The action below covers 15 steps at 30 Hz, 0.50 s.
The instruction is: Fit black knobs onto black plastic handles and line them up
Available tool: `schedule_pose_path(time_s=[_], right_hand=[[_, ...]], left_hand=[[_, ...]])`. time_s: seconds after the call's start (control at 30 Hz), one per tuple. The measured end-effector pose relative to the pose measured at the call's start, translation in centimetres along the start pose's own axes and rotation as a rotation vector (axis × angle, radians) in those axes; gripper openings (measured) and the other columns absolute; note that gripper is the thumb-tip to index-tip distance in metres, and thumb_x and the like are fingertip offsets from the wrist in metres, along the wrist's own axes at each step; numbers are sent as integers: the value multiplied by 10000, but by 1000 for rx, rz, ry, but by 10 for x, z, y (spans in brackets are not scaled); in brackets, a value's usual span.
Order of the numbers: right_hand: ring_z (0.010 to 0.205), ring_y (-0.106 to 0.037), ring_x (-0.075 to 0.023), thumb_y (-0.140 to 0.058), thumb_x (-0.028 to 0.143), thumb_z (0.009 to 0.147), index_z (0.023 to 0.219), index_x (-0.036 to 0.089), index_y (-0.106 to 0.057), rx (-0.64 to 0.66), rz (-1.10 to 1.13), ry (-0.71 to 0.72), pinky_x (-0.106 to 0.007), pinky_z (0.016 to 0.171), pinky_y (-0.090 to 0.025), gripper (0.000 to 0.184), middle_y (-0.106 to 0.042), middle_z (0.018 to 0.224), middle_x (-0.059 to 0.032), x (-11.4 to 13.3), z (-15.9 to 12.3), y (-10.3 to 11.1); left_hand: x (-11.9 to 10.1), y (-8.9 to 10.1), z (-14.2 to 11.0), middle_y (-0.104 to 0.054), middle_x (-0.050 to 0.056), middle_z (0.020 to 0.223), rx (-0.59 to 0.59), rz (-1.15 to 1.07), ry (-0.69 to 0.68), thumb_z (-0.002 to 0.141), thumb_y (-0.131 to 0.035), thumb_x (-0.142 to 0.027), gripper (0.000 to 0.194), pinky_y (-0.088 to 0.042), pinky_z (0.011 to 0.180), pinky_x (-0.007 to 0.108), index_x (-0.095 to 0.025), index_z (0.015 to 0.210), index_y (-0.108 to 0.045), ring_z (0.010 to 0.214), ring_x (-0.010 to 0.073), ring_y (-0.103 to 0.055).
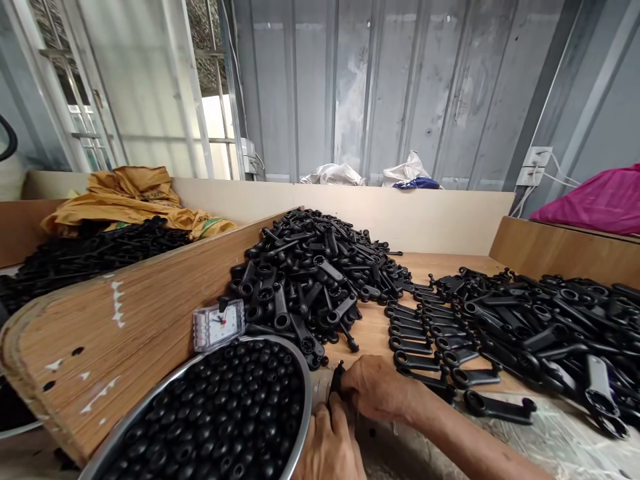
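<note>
At the lower middle, my right hand point(375, 388) is closed around a black plastic crank handle point(337, 379), whose thin peg end points up. Just below, my left hand point(331, 445) has its fingers curled against the lower end of that same handle. Most of the part is hidden by my fingers. Immediately left of my hands stands a round metal bowl point(306, 373) full of black ball-shaped knobs point(225, 407) with holes. Behind my hands rises a large heap of similar crank handles point(310, 267).
Handles lie in neat rows point(411, 345) right of the heap, beside another pile point(545, 327). A small clock point(219, 323) leans by the bowl at a wooden divider point(125, 327). Yellow sacking point(125, 193) and more black parts point(100, 253) lie beyond it.
</note>
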State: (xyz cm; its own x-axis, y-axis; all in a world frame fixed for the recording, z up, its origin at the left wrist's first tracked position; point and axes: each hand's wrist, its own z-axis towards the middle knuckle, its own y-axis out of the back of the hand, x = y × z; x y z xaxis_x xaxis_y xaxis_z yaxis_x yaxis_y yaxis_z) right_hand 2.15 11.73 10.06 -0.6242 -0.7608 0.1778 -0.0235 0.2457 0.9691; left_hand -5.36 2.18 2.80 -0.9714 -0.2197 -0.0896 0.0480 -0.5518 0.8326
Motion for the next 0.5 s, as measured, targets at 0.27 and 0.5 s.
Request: schedule_pose_path(time_s=[0.27,0.5], right_hand=[[828,-590,-171,-485,183,858,880,123,-632,-275,125,-143,-309,730,-446,161,-639,848,-26,-1,19,21],[709,-593,-216,-650,84,613,428,177,-471,-346,444,-177,-367,666,-450,274,-528,502,-2,16,51,3]], left_hand=[[-6,2,22,-661,160,856,179,-47,25,710,-271,64,472,-488,725,395,-50,1000,-625,828,283,-609],[-2,28,-2,-667,163,932,305,-115,39,623,-264,100,535,-480,729,379,-77,985,-616,848,284,-627]])
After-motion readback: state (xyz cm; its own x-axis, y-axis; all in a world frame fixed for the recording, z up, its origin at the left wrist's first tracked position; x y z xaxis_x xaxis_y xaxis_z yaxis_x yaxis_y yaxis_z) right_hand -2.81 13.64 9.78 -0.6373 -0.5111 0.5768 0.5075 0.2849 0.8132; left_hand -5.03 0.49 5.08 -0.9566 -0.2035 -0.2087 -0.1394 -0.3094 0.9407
